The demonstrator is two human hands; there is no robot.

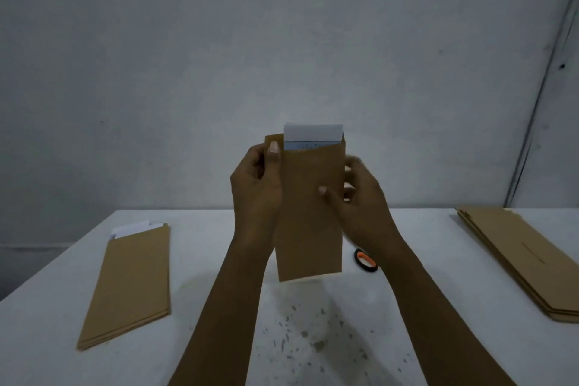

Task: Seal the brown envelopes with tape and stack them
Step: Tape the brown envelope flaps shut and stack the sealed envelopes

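Note:
I hold a long brown envelope (pixel 308 213) upright above the middle of the table. White paper (pixel 313 132) sticks out of its open top. My left hand (pixel 255 188) grips the envelope's left edge, thumb on the front near the top. My right hand (pixel 354 197) holds the right edge, thumb on the front and fingers behind. A stack of brown envelopes (pixel 131 282) with white paper showing at the top lies on the left of the table. Another stack of brown envelopes (pixel 520 257) lies at the right edge.
A black and orange tape roll (pixel 365 260) lies on the white table (pixel 313 338) just right of the held envelope. The table surface near me is speckled with dark marks. A grey wall stands behind the table, with a pipe or cable at far right.

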